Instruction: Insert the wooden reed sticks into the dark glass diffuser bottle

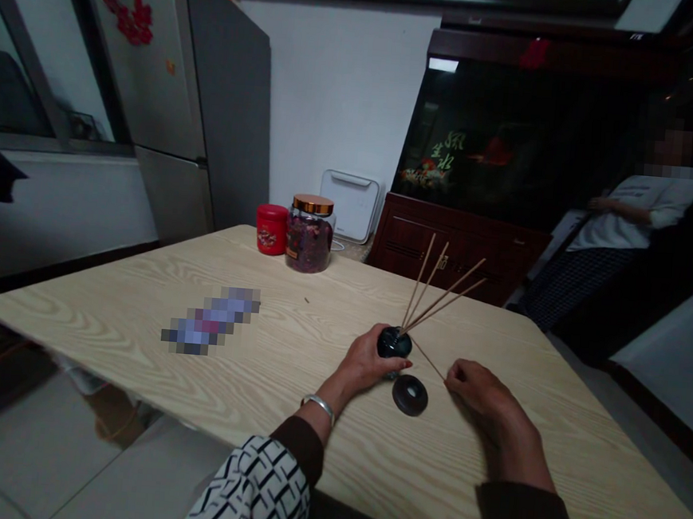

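My left hand (368, 361) grips a dark round incense holder (394, 343), its fingers wrapped around the lower side. Several thin incense sticks (443, 287) fan up and away from the holder. My right hand (480, 391) rests on the wooden tabletop (307, 344), its fingertips pinching the end of a single thin stick (428, 360) that slants toward the holder. A flat dark ring-shaped disc (409, 395) lies on the table just below the holder, between my hands. A silver bangle (319, 408) circles my left wrist.
At the table's far edge stand a red lidded jar (271, 229) and a glass jar (309, 236) of dark red contents with a gold lid. A pixelated object (210, 321) lies at left. A person (616, 225) stands at right beside a lit fish tank (488, 135).
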Motion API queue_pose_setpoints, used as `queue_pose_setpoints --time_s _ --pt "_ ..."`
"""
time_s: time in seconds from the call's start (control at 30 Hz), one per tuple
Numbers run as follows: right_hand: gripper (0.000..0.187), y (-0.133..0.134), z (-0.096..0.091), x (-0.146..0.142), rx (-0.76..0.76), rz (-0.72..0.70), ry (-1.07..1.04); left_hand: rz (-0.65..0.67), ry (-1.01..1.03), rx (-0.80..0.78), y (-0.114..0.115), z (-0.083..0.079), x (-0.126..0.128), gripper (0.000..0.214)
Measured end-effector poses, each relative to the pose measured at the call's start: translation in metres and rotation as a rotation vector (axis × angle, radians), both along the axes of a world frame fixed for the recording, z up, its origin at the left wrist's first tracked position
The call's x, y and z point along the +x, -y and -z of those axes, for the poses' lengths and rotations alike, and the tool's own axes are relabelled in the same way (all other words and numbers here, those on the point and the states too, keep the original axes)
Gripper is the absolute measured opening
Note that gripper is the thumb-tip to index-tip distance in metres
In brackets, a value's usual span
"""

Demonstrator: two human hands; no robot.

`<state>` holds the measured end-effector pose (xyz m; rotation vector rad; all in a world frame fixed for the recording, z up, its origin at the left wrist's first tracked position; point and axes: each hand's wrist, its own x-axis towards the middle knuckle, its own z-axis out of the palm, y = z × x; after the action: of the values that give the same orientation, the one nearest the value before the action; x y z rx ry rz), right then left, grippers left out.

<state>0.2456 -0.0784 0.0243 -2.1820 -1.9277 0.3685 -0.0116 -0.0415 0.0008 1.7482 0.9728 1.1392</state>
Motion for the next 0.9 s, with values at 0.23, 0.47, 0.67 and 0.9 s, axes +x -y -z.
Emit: queue_pose_setpoints --time_s 0.23,0.47,0.67,0.9 --pt "0.015 0.000 0.000 -0.004 -0.038 -0.005 0.097 -0.014 -0.017 0.012 0.000 -0.001 0.000 0.066" --pt "0.014 -0.002 -0.007 -0.010 0.290 0.049 -0.163 -0.003 -0.007 0.007 0.001 -0.003 0.000 0.064" --pt "0.037 -0.001 -0.027 -0.022 0.596 0.174 -1.045 -0.004 -0.007 -0.008 0.001 -0.003 0.000 0.063" --pt "0.035 0.004 -0.047 -0.052 0.765 0.139 -1.554 0.007 0.006 -0.015 0.000 -0.002 0.000 0.063"
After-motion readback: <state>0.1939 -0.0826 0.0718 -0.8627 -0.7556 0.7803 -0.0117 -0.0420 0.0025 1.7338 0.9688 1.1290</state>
